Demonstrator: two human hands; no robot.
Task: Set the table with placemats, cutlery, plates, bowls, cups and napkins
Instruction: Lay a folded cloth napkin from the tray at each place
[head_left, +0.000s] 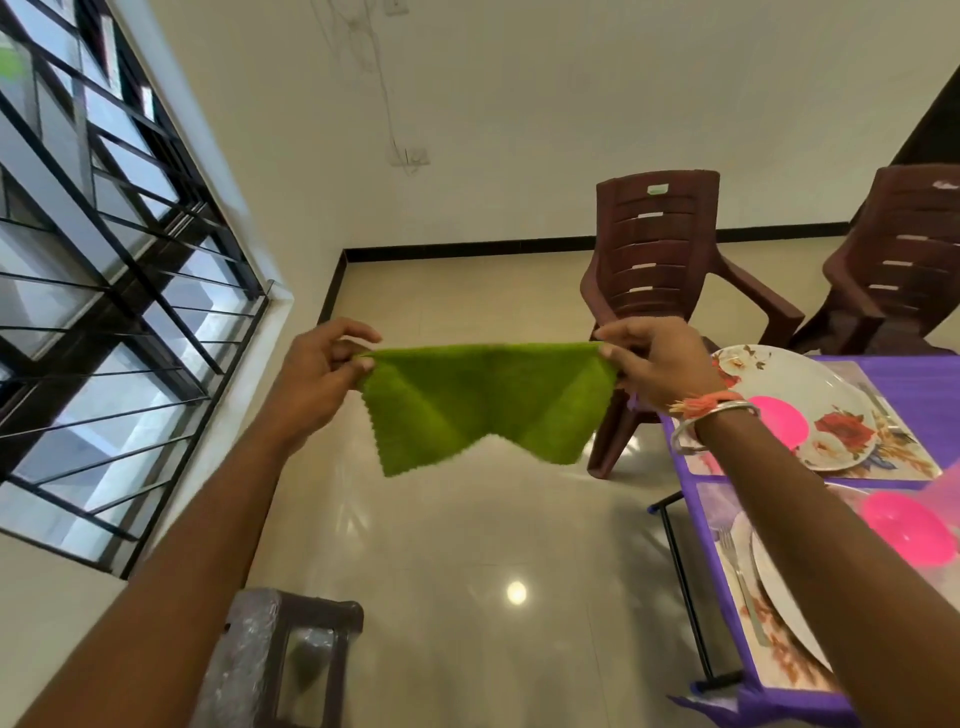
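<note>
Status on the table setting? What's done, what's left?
Done: far placemat, far plate, far pink bowl; near placemat, near plate, near pink bowl, fork, all on the purple table.
In hand: left hand and right hand pinch the green napkin by its top corners, spread over the floor, off the table.
Left: place napkins; no cups visible in this view.

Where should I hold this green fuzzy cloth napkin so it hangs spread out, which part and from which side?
Probably by its two top corners, one from each outer side. The green fuzzy cloth napkin hangs limp, so only a taut top edge holds it spread. The left hand pinches the left corner, the right hand the right one.
</note>
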